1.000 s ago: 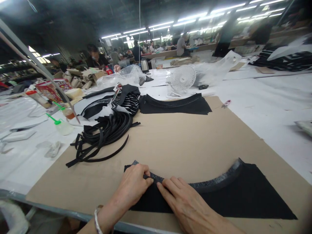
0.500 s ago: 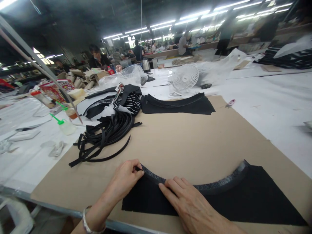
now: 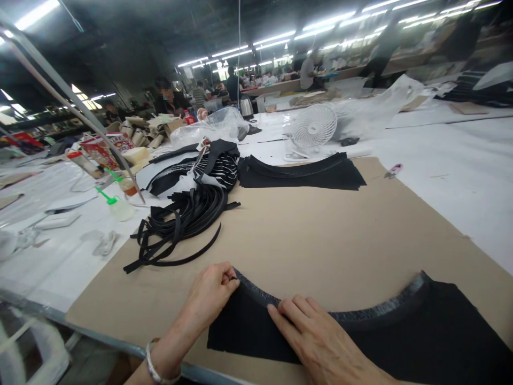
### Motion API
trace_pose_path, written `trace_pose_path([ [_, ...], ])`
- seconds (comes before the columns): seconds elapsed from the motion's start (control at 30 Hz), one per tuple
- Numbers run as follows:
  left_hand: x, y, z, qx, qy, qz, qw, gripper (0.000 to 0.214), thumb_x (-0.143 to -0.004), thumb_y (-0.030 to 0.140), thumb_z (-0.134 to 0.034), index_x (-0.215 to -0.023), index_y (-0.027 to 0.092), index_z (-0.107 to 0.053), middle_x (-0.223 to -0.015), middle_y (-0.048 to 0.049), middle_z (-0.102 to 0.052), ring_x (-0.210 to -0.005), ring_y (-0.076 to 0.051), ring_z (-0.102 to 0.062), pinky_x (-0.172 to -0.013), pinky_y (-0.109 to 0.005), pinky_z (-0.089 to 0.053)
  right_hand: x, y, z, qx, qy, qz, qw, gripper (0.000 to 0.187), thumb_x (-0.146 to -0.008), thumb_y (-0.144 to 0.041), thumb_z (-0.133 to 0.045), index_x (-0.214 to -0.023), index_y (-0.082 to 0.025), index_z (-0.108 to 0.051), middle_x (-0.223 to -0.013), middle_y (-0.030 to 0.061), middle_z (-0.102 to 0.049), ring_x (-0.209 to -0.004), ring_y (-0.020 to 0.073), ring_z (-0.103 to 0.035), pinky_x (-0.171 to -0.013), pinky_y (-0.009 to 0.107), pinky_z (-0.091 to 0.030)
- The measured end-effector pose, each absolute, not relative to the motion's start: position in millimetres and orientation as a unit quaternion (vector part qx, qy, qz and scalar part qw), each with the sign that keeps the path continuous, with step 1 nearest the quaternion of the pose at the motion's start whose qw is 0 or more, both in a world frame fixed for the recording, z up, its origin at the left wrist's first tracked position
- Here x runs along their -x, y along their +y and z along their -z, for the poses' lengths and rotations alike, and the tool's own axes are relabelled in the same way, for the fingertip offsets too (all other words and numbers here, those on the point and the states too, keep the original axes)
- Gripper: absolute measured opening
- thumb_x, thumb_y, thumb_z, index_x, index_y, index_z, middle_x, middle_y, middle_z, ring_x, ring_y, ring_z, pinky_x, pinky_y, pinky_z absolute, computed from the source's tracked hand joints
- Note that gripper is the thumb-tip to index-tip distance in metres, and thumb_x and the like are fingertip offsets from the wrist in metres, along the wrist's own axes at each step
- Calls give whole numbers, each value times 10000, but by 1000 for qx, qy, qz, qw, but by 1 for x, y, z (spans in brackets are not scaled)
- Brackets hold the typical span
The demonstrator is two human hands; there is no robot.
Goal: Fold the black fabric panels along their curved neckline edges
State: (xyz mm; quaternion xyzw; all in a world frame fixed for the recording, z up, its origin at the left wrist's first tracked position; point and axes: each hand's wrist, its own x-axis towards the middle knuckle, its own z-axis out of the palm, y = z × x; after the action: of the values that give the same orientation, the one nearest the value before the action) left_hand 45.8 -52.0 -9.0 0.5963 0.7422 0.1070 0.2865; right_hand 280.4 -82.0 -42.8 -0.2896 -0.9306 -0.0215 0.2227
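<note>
A black fabric panel (image 3: 404, 342) with a curved upper edge lies on brown board close to me. Along that curve runs a shiny, textured dark band (image 3: 372, 315). My left hand (image 3: 216, 291) pinches the panel's upper left corner between thumb and fingers. Flat on the panel, just below the curve, rests my right hand (image 3: 312, 331), its fingers stretched out and pointing left. Farther back lies a stack of similar black panels (image 3: 304, 174). To the left of the stack is a heap of black strips (image 3: 192, 214).
The brown board (image 3: 320, 235) covers the near part of a white table. A white fan (image 3: 315, 126) stands behind the stack. Green-tipped bottles (image 3: 120, 208) and a slanted metal pole (image 3: 92, 120) are on the left. A small pink-handled tool (image 3: 394, 170) lies right. Other people sit far back.
The view has shifted slightly, so most things appear farther right. Both hands keep their places on the panel, left pinching the corner and right lying flat.
</note>
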Motion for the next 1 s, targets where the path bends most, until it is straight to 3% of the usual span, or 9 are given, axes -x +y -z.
trace_pose_path([
  [0.53,-44,-53,16,-587,754,-119,270,109,-752,254,-584,-674,199,-532,-600,47,-544,-591,-128,-509,-559,-244,-295,-280,-80,46,289,-936,14,200,400,-781,-143,-566,-1181,-125,-542,-916,34,-603,-781,175,-491,-759,319,-386],
  [1.0,-45,-54,14,-582,761,-115,262,129,-794,187,-494,-682,194,-557,-569,42,-542,-569,-123,-508,-553,-240,-293,-280,-80,48,295,-933,24,206,387,-800,-176,-575,-1185,-145,-550,-911,20,-605,-790,178,-492,-771,326,-369],
])
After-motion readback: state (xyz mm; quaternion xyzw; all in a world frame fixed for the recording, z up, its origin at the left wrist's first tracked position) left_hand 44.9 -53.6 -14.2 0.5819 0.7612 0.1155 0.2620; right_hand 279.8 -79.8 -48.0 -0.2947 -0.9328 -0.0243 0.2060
